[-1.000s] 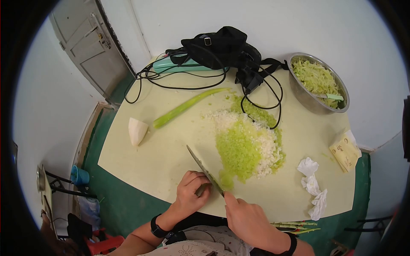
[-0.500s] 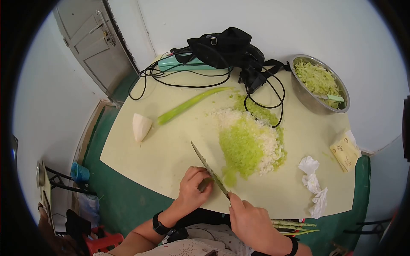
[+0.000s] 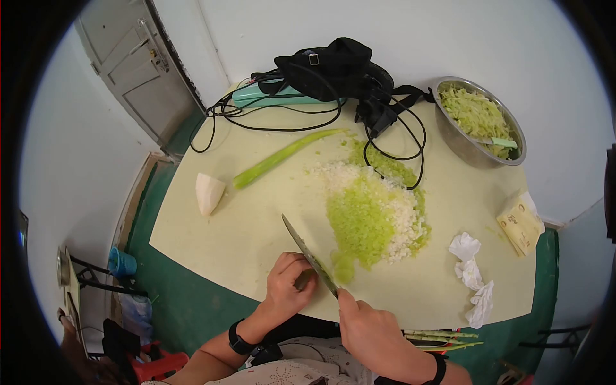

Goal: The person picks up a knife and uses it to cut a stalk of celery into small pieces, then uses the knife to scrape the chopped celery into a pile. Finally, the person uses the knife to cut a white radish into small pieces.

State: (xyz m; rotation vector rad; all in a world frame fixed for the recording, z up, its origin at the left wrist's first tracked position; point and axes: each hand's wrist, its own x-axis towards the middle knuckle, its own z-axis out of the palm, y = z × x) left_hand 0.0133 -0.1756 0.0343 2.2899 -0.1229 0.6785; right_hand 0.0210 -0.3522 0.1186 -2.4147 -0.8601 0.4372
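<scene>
My right hand [image 3: 372, 330] is wrapped round the handle of a kitchen knife [image 3: 308, 253], whose blade points up and to the left over the table. Bits of green cling to the blade. Curled close against its left side is my left hand [image 3: 287, 282], fingers bent inward; I cannot tell what it holds. Just right of the blade lie thin pale-green slices [image 3: 343, 266], beside a broad heap of chopped green vegetable [image 3: 360, 224] mixed with chopped white pieces [image 3: 407, 234]. A long peeled green stalk [image 3: 282, 157] and a white wedge of vegetable [image 3: 209, 194] rest farther left.
At the back right stands a steel bowl [image 3: 459, 135] of shredded green vegetable with a green-handled tool. A black bag [image 3: 333, 67] and looping cables [image 3: 276, 130] occupy the back. Crumpled tissues [image 3: 471, 276] and a tissue pack [image 3: 518, 224] lie right. More stalks [image 3: 443, 337] show below the table edge.
The knife and right hand have shifted slightly left, with the blade close along the left hand. The left hand keeps nearly the same pose; the whole view has moved a little.
</scene>
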